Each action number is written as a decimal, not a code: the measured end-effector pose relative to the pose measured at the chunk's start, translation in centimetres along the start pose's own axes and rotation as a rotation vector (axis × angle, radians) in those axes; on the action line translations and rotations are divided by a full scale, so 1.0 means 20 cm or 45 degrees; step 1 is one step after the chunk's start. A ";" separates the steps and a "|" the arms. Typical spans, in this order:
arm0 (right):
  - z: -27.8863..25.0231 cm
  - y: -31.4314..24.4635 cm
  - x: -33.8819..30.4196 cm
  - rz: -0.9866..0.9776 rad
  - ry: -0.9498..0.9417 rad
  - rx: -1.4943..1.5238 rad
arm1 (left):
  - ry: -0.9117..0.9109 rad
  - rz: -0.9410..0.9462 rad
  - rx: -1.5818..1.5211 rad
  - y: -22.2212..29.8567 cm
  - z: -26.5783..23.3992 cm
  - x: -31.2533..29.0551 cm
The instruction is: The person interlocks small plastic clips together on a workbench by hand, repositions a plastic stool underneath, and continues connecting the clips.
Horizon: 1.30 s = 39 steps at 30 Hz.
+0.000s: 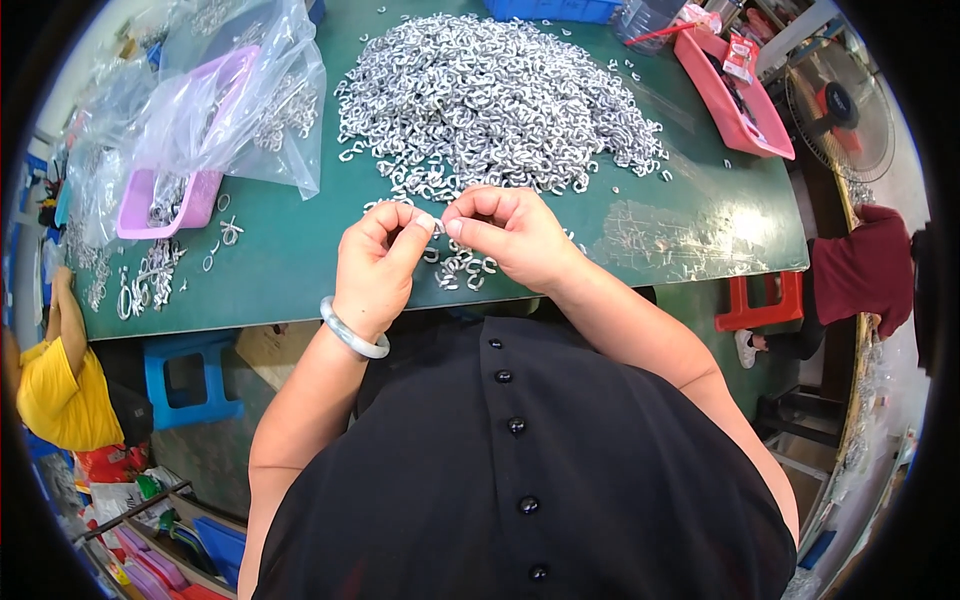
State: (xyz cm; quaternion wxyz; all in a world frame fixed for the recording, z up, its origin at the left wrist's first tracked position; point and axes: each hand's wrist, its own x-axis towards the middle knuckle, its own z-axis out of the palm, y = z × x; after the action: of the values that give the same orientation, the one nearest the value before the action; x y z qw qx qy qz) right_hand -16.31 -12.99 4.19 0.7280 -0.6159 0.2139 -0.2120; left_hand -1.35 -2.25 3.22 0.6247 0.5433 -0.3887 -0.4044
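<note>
Close together over the near part of the green table (280,270), my left hand (378,262) and my right hand (525,240) are both closed in a pinch. Between their thumbs and fingertips sits a small silvery piece (438,228), apparently one of the C-shaped metal links; the fingers cover much of it. A large heap of silvery C-shaped links (480,100) lies just beyond my hands. Below my fingertips is a small scatter of similar links (462,266). A pale bangle (352,332) circles my left wrist.
On the left stand a purple basket (205,205) and a clear plastic bag (300,150) with metal parts, beside loose rings and parts (150,275). A pink basket (745,125) is at the far right. People sit or stand on both sides, near blue (195,375) and red (760,302) stools.
</note>
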 end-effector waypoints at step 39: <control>-0.15 -0.04 -0.06 0.158 -0.055 0.002 | -0.153 0.294 0.557 0.12 0.10 0.07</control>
State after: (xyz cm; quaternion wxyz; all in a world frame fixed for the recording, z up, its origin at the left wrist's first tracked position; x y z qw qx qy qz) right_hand -18.98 -14.92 4.64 0.7446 -0.6054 0.2357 -0.1534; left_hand -2.58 -4.01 5.99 0.5101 0.5926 -0.5628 -0.2681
